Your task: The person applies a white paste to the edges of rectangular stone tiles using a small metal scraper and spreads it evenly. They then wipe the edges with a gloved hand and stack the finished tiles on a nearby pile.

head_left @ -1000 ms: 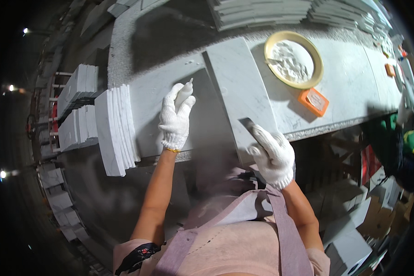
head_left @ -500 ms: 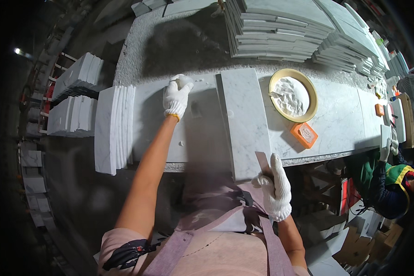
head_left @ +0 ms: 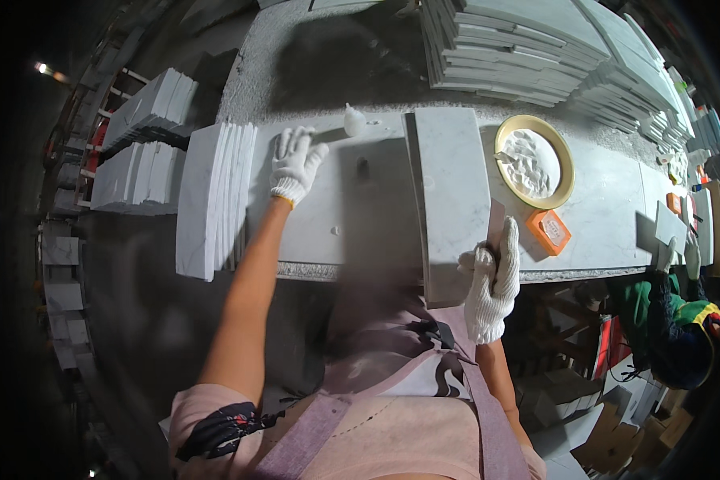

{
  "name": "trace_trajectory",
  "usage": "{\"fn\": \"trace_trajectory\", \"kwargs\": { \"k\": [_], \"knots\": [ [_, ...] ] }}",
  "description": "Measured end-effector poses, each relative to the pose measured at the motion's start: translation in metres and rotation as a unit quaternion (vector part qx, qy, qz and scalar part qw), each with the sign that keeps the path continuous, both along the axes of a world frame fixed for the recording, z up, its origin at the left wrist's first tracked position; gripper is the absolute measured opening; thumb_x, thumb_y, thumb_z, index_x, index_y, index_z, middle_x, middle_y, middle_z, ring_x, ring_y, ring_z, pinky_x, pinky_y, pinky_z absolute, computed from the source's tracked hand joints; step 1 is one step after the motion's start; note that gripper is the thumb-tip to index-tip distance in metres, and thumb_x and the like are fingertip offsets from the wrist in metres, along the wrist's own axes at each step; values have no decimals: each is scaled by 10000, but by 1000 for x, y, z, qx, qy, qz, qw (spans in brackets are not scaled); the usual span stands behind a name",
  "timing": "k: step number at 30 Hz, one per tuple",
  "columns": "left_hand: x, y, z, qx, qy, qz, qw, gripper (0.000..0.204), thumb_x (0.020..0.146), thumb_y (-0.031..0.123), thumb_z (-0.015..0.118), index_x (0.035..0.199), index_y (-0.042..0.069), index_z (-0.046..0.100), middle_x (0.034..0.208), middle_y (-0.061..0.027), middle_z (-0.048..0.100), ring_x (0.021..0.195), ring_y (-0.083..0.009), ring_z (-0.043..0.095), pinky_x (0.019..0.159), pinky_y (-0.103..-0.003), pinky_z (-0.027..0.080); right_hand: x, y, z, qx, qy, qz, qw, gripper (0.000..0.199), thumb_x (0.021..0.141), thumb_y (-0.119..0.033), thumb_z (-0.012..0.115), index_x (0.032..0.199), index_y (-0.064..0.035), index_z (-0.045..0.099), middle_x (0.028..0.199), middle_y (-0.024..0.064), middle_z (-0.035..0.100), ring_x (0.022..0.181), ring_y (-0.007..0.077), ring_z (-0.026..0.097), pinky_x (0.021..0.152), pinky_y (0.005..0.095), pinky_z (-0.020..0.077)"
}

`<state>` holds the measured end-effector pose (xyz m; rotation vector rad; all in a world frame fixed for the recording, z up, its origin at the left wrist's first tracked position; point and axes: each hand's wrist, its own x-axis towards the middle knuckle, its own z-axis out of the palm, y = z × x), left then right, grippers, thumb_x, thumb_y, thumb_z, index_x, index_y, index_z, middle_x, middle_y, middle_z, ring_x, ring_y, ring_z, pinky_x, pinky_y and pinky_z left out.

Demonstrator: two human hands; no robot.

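My left hand (head_left: 294,166), in a white knit glove, is open with its fingers spread over the work surface, just right of a row of upright marble tiles (head_left: 204,200). A small white squeeze bottle (head_left: 354,122) stands to its right, apart from it. My right hand (head_left: 490,288), also gloved, is closed on a flat thin scraper blade (head_left: 496,218), held at the near right edge of a long grey-veined marble slab (head_left: 454,192). The slab lies slightly over another one, whose left edge shows beneath.
A yellow bowl of white powder (head_left: 570,168) and an orange box (head_left: 549,232) sit right of the slab. Tall stacks of slabs (head_left: 504,60) rise at the back. Further tile stacks (head_left: 140,176) stand at left. A co-worker (head_left: 680,320) handles a tile at far right.
My left hand has let go of the white bottle and moved left, its fingers now spread. My right hand has brought the scraper up alongside the slab's near right edge. The view has shifted slightly.
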<state>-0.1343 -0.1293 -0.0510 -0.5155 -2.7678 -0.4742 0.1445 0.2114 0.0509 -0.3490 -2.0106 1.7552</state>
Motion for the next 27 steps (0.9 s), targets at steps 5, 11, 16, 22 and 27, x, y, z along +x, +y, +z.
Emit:
{"fn": "trace_trajectory", "kwargs": {
  "k": [5,11,16,22,27],
  "knots": [
    [124,-33,-19,-318,-54,-214,922,718,1052,511,579,1617,80,479,1642,-212,495,1560,-390,408,1282,-536,340,4,1,-12,24,36,7,999,787,939,203,511,1675,-53,395,1125,88,605,894,150,597,746,311,609],
    [188,-62,41,-92,-66,-136,984,490,1079,328,600,1498,76,629,1620,-148,550,1519,-368,486,1281,-532,340,11,6,-38,175,-4,9,985,691,931,98,669,1593,33,480,1296,233,681,1069,358,701,934,418,593],
    [88,-67,45,-22,2,-44,999,473,1082,339,625,1506,128,631,1600,-148,569,1498,-384,501,1278,-530,331,14,8,-39,180,-2,24,983,653,929,57,709,1550,76,509,1365,284,659,1106,422,707,987,434,578],
    [106,-32,12,-252,89,-139,954,585,1061,444,600,1541,108,601,1616,-208,536,1573,-409,387,1324,-578,253,12,1,-37,40,62,-2,997,723,883,98,720,1567,42,491,1121,208,660,893,295,672,798,390,595],
    [220,7,36,43,-38,-342,938,468,826,95,814,1291,118,764,1329,-110,710,1302,-333,647,1192,-539,478,7,1,-40,216,55,-9,975,740,855,106,733,1554,50,496,1033,172,678,821,268,669,731,374,590]
  ]
}}
